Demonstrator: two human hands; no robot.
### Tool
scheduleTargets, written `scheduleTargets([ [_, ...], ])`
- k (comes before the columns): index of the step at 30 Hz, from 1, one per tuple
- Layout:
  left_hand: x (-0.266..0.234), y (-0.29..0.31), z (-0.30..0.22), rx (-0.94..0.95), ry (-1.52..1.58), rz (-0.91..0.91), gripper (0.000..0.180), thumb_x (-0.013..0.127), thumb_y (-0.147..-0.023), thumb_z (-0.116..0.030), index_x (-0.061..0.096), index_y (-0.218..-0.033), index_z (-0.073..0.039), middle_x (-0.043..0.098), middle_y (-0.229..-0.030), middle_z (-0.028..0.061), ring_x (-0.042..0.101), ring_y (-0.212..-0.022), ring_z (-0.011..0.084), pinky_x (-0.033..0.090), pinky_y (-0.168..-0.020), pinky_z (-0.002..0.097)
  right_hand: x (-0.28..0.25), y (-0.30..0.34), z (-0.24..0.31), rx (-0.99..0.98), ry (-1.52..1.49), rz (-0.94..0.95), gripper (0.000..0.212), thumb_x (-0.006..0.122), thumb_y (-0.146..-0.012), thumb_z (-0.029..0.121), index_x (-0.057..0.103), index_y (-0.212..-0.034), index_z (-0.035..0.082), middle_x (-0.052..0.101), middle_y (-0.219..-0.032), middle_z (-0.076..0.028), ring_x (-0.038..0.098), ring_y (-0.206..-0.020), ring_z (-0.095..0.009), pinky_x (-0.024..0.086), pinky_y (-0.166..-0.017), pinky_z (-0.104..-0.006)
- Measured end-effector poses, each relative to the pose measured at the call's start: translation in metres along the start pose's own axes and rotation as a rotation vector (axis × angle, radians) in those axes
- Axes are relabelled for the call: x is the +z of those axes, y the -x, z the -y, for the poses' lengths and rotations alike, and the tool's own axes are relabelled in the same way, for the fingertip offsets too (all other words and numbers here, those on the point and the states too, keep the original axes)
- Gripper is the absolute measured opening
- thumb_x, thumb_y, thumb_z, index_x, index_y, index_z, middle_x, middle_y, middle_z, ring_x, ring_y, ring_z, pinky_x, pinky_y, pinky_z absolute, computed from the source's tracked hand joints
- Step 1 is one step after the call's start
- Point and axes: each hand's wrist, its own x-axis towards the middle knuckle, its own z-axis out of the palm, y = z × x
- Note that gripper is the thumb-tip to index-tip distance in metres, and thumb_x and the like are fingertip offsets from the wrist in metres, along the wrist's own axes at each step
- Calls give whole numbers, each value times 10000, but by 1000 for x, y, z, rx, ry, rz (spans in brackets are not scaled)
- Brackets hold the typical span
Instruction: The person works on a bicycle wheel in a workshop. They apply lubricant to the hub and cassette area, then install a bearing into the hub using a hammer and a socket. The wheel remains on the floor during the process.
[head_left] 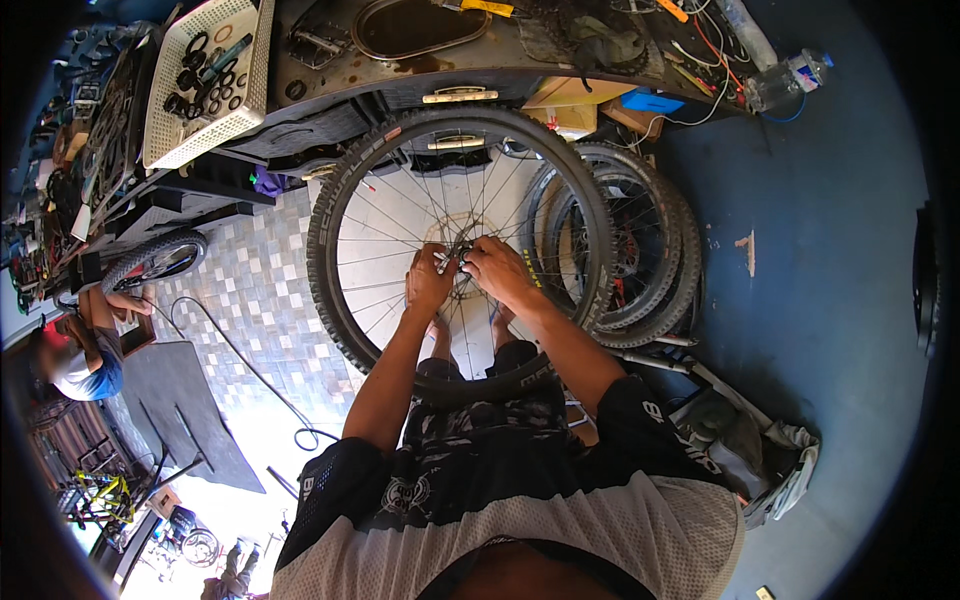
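A bicycle wheel with a black knobby tyre and thin spokes is in front of me, its lower rim close to my shirt. At its centre, both hands meet at the hub. My left hand has its thumb and fingers closed on the left side of the hub. From the right, my right hand pinches the hub's other side, fingers bent. Their fingertips almost touch. Any small part between them is too hidden to make out.
Beyond the wheel runs a workbench with drawers, an oval tray and a white basket of rings. More wheels lean at the right. A hose crosses the tiled floor. Another person sits at far left.
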Motion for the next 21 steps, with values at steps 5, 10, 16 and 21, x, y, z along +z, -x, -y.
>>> scheduleTargets([
  [5,10,-4,14,-7,233,80,367,770,-913,-290,637,-1159,-52,755,-841,144,749,-772,273,580,-704,393,-5,-1,6,-83,120,-46,168,709,-913,254,730,-949,90,623,-1003,-76,637,-1011,-279,536,-881,-404],
  [10,8,-12,19,-23,315,114,412,803,-883,-312,651,-1146,-34,750,-830,136,745,-769,238,566,-684,360,-7,-4,11,-43,78,-40,154,722,-896,219,713,-961,79,619,-998,-88,644,-998,-292,536,-858,-425],
  [16,4,-21,17,-36,189,148,466,840,-839,-371,670,-1105,-29,734,-855,146,717,-766,248,551,-692,378,-9,-11,-9,214,-417,-11,269,766,-876,233,681,-1080,80,677,-1024,-120,672,-1009,-322,525,-900,-430],
  [21,5,-28,23,-119,187,247,490,839,-835,-401,667,-1100,-26,719,-831,136,692,-736,235,532,-675,374,-17,-16,-28,281,-207,-62,375,783,-879,348,705,-1108,62,688,-1070,-143,630,-1098,-334,495,-960,-445],
])
